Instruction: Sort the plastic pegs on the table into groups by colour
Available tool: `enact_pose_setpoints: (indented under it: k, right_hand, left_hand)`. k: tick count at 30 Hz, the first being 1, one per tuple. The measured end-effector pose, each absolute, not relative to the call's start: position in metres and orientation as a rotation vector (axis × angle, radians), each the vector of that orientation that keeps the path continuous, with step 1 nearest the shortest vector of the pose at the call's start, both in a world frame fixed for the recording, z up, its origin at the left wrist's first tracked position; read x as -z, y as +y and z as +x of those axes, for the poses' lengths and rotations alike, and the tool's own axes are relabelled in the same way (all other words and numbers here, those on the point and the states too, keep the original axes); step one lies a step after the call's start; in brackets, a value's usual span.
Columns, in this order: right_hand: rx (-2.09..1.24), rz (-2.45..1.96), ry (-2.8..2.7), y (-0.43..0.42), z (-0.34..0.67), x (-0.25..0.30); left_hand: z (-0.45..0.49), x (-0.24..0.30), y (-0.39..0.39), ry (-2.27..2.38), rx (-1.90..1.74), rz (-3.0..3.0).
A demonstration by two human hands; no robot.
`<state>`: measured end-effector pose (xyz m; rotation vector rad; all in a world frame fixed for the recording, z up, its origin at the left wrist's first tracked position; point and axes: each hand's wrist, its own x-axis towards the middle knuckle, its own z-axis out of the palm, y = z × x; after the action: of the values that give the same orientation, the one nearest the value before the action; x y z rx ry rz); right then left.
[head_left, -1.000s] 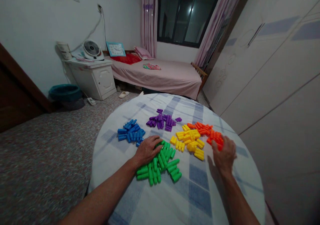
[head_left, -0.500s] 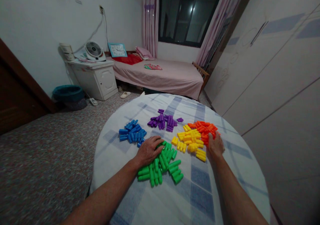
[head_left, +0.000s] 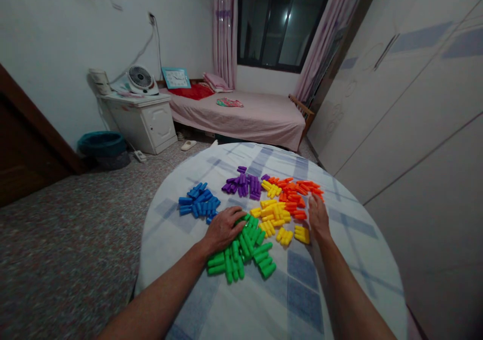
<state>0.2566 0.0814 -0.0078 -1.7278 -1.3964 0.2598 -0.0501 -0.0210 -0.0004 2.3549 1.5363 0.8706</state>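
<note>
Small plastic pieces shaped like rounded tubes, joined side by side, lie in heaps sorted by colour. My left hand (head_left: 225,226) rests palm down at the upper left edge of the green pieces (head_left: 245,247), its fingers loosely spread over them. My right hand (head_left: 319,215) stands on its edge at the right side of the orange pieces (head_left: 296,191), fingers stretched out and holding nothing. Yellow pieces (head_left: 273,213) lie between the green and the orange ones, a few of them apart near my right wrist. Purple pieces (head_left: 243,185) sit farther back, blue pieces (head_left: 199,199) at the left.
A checked cloth covers the round table (head_left: 256,310). Beyond it are a bed (head_left: 245,111), a white cabinet (head_left: 151,123) with a fan (head_left: 141,78) on top, and a teal bin (head_left: 101,144). A tall wardrobe (head_left: 407,129) stands at the right.
The orange pieces have spread out and shifted left, and several yellow ones with them. My right hand has moved slightly left and its fingers have straightened. My left hand stays in place.
</note>
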Motion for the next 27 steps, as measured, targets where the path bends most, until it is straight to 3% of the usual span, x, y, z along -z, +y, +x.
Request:
enact_pose_setpoints:
  k: [7, 17, 27]
  right_hand:
    - [-0.252, -1.766, -1.21, 0.042, 0.259, 0.016]
    - [-0.263, -1.78, -1.252, 0.043, 0.256, 0.012]
    - [-0.262, -1.807, -1.313, 0.044, 0.258, 0.017]
  left_hand:
    - [-0.055, -0.009, -0.026, 1.495, -0.825, 2.378]
    - [-0.056, -0.026, -0.097, 1.257, -0.388, 2.541]
    - [-0.02, -0.009, -0.034, 1.475, -0.56, 2.607]
